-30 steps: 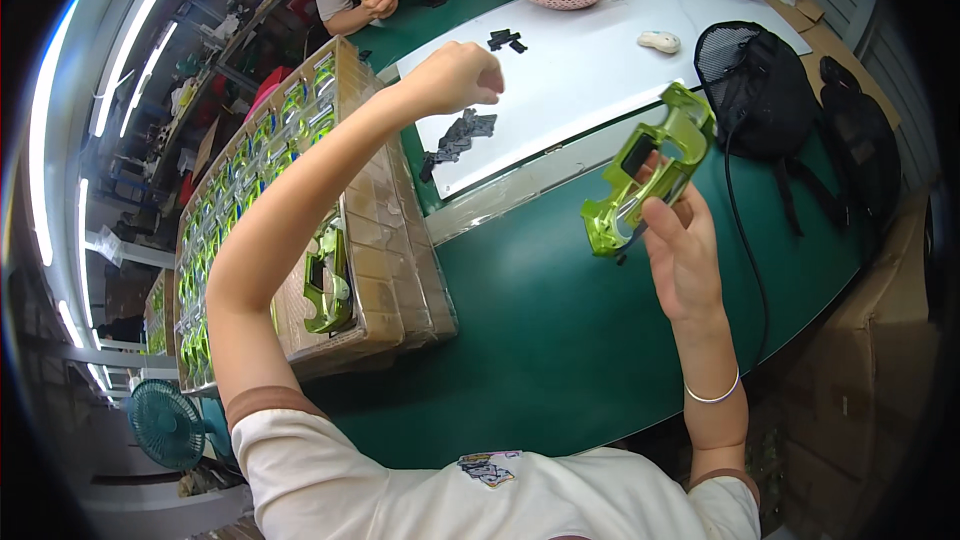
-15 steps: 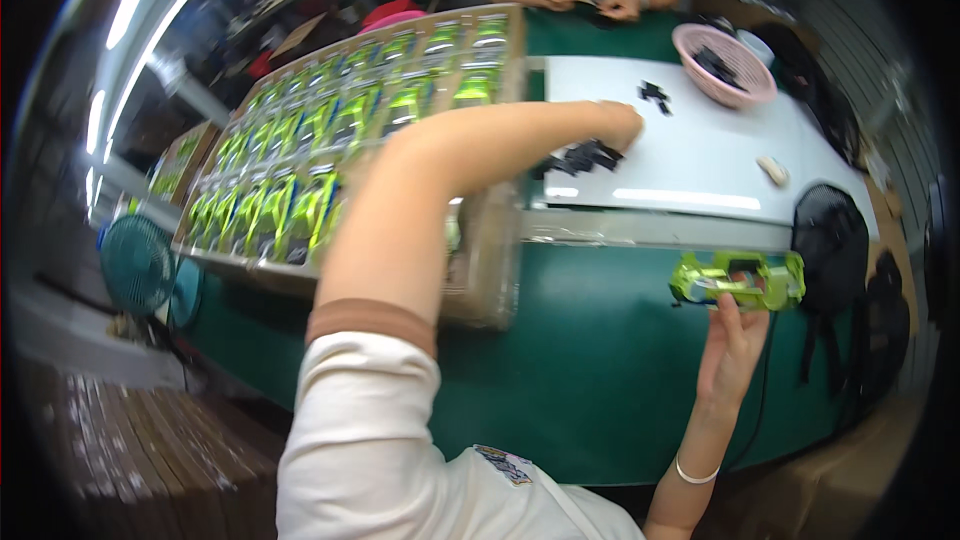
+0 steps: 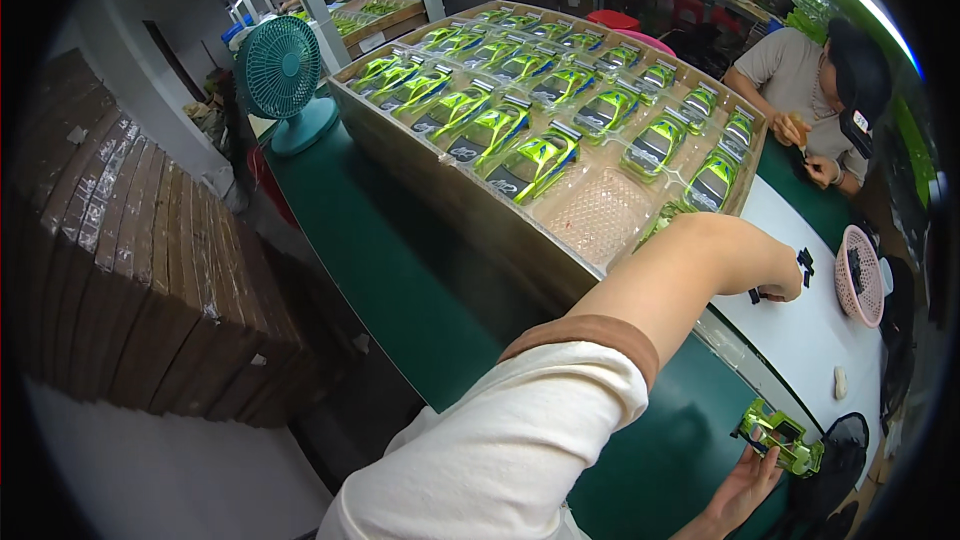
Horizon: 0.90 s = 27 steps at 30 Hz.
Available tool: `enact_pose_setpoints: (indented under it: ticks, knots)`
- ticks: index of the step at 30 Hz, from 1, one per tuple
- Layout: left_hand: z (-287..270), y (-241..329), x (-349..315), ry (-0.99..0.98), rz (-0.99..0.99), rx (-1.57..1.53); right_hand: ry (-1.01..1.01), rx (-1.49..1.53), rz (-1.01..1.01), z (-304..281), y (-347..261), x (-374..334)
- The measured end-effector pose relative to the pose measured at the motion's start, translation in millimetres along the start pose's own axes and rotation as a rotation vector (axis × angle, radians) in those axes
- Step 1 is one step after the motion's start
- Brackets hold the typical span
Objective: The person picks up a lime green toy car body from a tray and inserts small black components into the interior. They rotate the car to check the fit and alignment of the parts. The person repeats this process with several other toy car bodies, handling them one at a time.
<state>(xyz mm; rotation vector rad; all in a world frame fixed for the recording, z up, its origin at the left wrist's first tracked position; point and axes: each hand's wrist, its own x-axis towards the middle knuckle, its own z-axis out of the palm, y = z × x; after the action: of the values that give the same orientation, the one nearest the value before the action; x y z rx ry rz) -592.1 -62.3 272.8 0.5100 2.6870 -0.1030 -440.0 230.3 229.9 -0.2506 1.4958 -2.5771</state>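
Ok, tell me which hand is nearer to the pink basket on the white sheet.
The left hand. It reaches out over the white sheet among small black parts, just short of the pink basket. The right hand is down near the body, holding a green toy car shell.

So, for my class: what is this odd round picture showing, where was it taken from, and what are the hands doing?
It comes from a wide-angle camera worn on a person's head, looking down, so straight edges bend. No machine here: two bare hands. The left hand reaches to small black parts on a white sheet. The right hand holds a green toy car body over the green table. A tray holds rows of such green bodies. A teal fan stands beyond, and another person works opposite beside a pink basket.
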Motion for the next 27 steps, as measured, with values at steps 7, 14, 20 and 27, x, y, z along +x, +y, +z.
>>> enact_pose_setpoints:
  ticks: [7,14,20,27]
  knots:
    - [3.3,-3.4,10.0,0.027,0.005,0.031,0.008,0.001,-0.02,-1.2,-4.0,2.7]
    - [7.0,-4.1,20.8,0.039,0.005,0.053,0.026,0.009,0.0,1.8,-1.9,2.5]
    - [4.0,0.2,44.6,0.092,0.021,0.092,0.045,0.006,-0.004,-3.1,-0.7,2.6]
    - [-4.4,2.2,90.1,0.19,0.057,0.195,0.027,0.067,0.023,0.4,4.7,0.8]
